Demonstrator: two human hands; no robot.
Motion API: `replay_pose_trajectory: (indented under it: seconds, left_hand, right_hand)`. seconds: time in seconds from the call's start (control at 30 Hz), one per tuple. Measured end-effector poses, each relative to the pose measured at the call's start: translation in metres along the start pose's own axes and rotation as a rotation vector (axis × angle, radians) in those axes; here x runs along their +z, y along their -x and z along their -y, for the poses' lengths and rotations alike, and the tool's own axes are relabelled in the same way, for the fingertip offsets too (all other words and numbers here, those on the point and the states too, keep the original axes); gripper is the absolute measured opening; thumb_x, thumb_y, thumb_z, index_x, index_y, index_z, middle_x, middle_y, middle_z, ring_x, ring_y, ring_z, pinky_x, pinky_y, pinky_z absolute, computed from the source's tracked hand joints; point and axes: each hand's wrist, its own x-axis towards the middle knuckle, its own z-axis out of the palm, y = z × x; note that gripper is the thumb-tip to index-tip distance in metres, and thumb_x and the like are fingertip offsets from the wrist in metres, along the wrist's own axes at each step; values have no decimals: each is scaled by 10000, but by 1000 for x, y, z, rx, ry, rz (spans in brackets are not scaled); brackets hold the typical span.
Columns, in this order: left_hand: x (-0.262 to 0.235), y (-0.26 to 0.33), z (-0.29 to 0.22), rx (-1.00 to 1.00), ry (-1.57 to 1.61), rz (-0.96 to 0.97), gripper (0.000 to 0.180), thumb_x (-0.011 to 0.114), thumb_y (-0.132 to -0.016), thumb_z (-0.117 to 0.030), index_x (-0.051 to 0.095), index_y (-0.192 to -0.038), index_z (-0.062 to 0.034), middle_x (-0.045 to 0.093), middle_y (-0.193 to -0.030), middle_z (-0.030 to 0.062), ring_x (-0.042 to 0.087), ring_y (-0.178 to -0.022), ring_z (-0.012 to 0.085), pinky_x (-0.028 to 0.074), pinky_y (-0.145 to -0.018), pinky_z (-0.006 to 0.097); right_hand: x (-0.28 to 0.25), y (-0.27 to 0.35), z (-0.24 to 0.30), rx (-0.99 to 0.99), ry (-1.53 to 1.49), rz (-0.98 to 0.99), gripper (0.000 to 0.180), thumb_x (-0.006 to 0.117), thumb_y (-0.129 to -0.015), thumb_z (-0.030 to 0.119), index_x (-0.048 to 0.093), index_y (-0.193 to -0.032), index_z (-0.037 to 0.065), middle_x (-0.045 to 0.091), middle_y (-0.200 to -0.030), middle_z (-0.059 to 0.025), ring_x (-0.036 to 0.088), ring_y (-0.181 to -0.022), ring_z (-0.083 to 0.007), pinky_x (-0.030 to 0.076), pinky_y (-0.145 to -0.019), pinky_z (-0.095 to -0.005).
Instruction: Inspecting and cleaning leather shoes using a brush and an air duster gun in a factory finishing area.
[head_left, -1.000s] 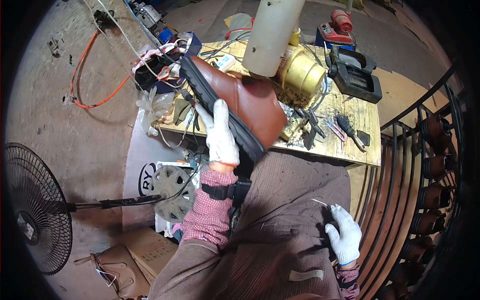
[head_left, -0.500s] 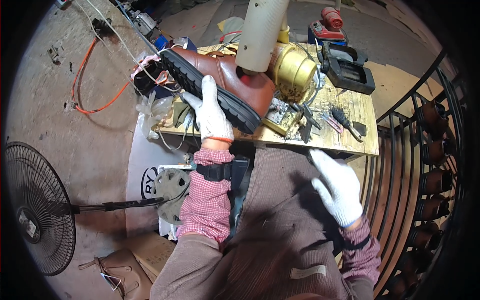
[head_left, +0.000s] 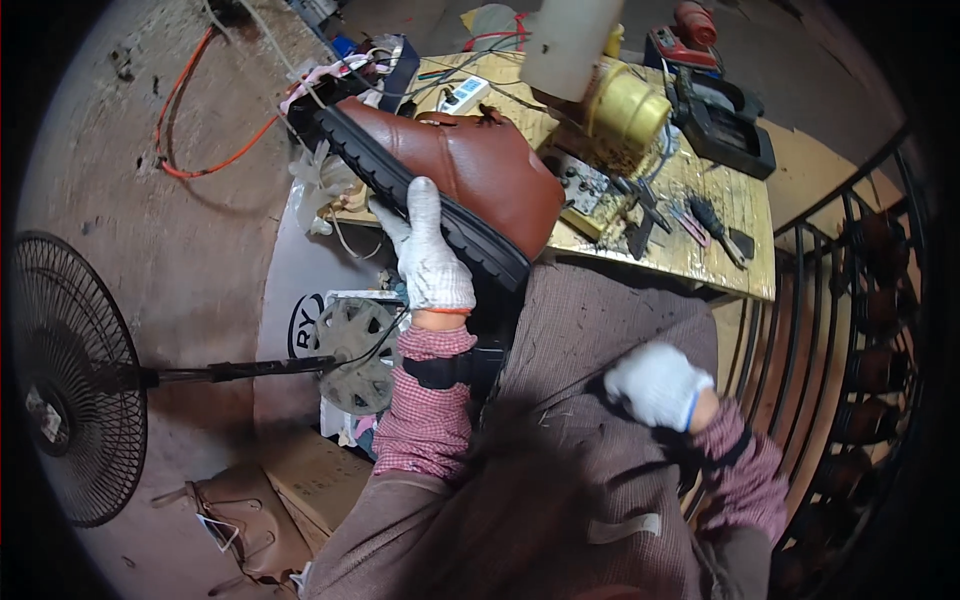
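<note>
My left hand [head_left: 436, 262], in a white knit glove, grips a brown leather boot [head_left: 475, 165] by the edge of its thick black sole [head_left: 440, 215]. The thumb lies along the sole, and the far fingers are hidden behind it. Tilted on its side, the boot is held over the near left part of the workbench [head_left: 725, 240], its heel toward me. My right hand [head_left: 658, 385], gloved as well, is closed above the brown cloth [head_left: 590, 320] on my lap. Whatever its curled fingers hold, if anything, cannot be made out.
A pale tube [head_left: 570, 45] and a yellow machine part [head_left: 630, 105] stand beyond the boot. Hand tools [head_left: 712, 230] lie on the bench's right side, near a black tray [head_left: 720, 130]. A fan [head_left: 80, 380] stands left; a metal rack [head_left: 850, 290] with footwear is right.
The boot has come away from the tube's lower end, still in my left hand. My right hand has drawn back from the bench edge toward my lap, its fingers going from spread to curled.
</note>
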Motion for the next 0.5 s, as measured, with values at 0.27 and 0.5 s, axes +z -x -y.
replay_pose_trajectory:
  seconds: [0.27,0.5]
  left_hand:
    - [-14,-33,23,-251,313,172,861,677,-963,-587,334,-1605,-128,460,-1561,97,503,-1360,287,435,-1143,470]
    - [21,-45,35,-142,188,53,1058,776,-921,-498,132,-1665,-109,396,-1593,116,508,-1343,290,455,-1120,440]
  right_hand:
    - [62,95,27,559,-348,-710,186,742,-775,63,714,-956,30,746,-973,-167,720,-909,-363,564,-813,-423]
    - [67,120,17,660,-303,-759,226,756,-765,52,728,-987,24,752,-993,-179,724,-929,-370,565,-836,-432]
